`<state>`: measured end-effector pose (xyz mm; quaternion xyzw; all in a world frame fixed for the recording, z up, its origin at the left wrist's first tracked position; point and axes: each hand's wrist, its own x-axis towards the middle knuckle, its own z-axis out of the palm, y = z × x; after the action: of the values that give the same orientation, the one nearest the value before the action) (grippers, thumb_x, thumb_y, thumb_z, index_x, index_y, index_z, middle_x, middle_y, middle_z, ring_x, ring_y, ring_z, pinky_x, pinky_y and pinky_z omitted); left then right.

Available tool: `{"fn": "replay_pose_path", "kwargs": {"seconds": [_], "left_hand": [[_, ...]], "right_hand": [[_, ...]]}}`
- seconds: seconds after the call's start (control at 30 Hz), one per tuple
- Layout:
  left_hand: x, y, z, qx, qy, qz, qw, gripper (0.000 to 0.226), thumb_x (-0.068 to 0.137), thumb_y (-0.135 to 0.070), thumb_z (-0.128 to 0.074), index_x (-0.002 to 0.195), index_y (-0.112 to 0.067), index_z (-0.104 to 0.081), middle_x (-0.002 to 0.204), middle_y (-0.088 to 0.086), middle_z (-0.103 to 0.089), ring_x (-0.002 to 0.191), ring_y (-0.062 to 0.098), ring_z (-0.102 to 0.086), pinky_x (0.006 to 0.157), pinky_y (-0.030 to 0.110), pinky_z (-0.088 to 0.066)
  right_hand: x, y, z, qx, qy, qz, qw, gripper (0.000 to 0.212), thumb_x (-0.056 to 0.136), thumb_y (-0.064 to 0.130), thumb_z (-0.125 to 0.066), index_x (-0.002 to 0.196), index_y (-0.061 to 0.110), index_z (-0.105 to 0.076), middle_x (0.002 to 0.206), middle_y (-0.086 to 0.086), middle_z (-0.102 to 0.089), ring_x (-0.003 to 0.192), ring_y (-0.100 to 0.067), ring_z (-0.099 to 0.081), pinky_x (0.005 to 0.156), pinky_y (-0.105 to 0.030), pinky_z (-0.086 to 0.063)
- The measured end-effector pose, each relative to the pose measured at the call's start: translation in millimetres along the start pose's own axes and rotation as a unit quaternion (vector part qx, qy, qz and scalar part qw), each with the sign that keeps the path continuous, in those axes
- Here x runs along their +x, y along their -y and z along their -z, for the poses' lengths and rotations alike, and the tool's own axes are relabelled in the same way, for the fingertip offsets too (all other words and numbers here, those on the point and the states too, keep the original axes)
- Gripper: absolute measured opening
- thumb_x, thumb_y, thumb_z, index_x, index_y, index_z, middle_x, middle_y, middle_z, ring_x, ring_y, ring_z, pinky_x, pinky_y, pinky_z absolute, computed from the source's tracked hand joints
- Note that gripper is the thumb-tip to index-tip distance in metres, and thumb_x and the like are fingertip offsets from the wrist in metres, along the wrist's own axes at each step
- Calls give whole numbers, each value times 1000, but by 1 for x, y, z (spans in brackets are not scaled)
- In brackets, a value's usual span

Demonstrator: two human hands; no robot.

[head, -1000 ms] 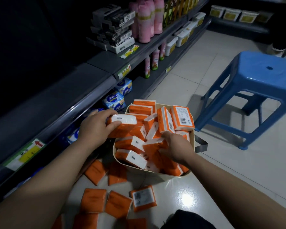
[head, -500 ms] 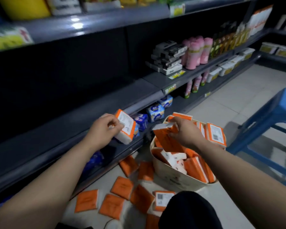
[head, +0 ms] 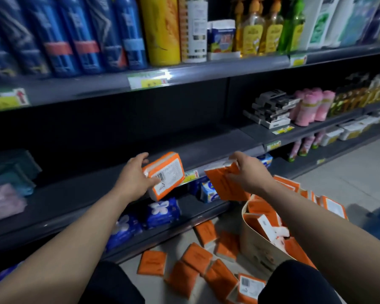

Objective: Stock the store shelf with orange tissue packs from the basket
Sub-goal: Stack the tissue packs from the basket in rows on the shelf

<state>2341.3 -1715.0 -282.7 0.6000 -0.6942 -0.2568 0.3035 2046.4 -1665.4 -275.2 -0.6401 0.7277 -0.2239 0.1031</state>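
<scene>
Left hand (head: pixel 134 178) gripping orange tissue pack (head: pixel 166 175), barcode uppermost, long axis toward 2 o'clock, right hand (head: pixel 249 175) grasping second pack (head: pixel 224 186)

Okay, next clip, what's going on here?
A person is stocking a store shelf. The left hand grips one orange tissue pack and the right hand grips a second pack, both held near the shelf's front edge, neither set down yet. The basket below the right arm holds more, and loose packs lie on the floor.
</scene>
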Motion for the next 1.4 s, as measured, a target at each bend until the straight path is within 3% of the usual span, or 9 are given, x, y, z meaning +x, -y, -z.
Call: {"fn": "replay_pose_path", "kwargs": {"seconds": [0.2, 0.47, 0.6, 0.7, 0.9, 0.97, 1.17, 1.27, 1.4], "left_hand": [[5, 45, 50, 31, -66, -36, 997, 39, 69, -1, -75, 97, -24, -61, 103, -3, -53, 90, 17, -55, 76, 21, -36], [17, 130, 89, 219, -96, -1, 971, 34, 87, -29, -58, 106, -42, -34, 106, -9, -49, 74, 18, -53, 59, 32, -41], [28, 158, 94, 68, -57, 49, 995, 39, 87, -8, -56, 98, -41, -36, 100, -4, -44, 72, 24, -61, 50, 37, -54], [38, 172, 95, -5, -93, 40, 995, 47, 81, 7, -50, 91, -38, -44, 108, -1, -43, 84, 18, -58, 64, 30, -53], [63, 199, 93, -123, -184, 103, 970, 4, 89, -26, -63, 88, -23, -61, 119, -7, -44, 99, 6, -51, 83, 16, -32], [70, 211, 95, -145, -215, 119, 958, 3, 89, -24, -63, 92, -23, -62, 119, -3, -49, 108, 17, -54, 86, 22, -36], [87, 241, 99, -231, -163, 204, 937, 80, 82, -14, -71, 146, -30, -26, 126, -6, -47, 116, 14, -49, 94, 32, -42], [95, 254, 102, -252, -117, 219, 935, 81, 83, -8, -70, 148, -17, -23, 123, 0, -58, 107, 14, -56, 90, 27, -41], [103, 264, 110, -222, -92, 209, 948, 60, 80, 0, -68, 133, -20, -48, 102, -9, -64, 93, 9, -61, 74, 20, -46]], "right_hand": [[21, 62, -20, 14, 3, 14, 1000, 47, 73, 32, -71, 111, 13, -49, 106, -13, -64, 98, -35, -60, 75, -36, -46], [57, 132, -74, 34, 38, 52, 997, 38, 75, 30, -68, 106, 17, -51, 102, -8, -65, 95, -31, -60, 71, -32, -42], [79, 151, -99, 44, 59, 73, 995, 36, 77, 31, -68, 105, 19, -50, 99, -3, -63, 90, -27, -60, 69, -30, -41], [97, 165, -112, 30, 62, 96, 993, 27, 78, 34, -66, 95, 23, -48, 91, -1, -62, 82, -26, -59, 66, -31, -43], [137, 193, -137, 0, 68, 164, 984, 31, 79, 26, -64, 109, 22, -55, 104, -6, -61, 93, -29, -59, 72, -32, -46], [147, 199, -149, -15, 74, 177, 981, 37, 81, 24, -63, 117, 21, -54, 110, -8, -59, 99, -31, -59, 76, -34, -47], [165, 214, -186, -10, 85, 181, 980, 49, 85, 25, -62, 132, 20, -47, 122, -9, -57, 107, -30, -57, 83, -34, -47], [168, 215, -201, 1, 99, 177, 979, 50, 85, 28, -64, 131, 21, -47, 123, -6, -57, 108, -28, -57, 85, -34, -48], [170, 204, -210, -51, 136, 196, 970, 55, 84, 37, -62, 135, 29, -42, 122, -6, -55, 107, -28, -56, 80, -32, -44]]}}
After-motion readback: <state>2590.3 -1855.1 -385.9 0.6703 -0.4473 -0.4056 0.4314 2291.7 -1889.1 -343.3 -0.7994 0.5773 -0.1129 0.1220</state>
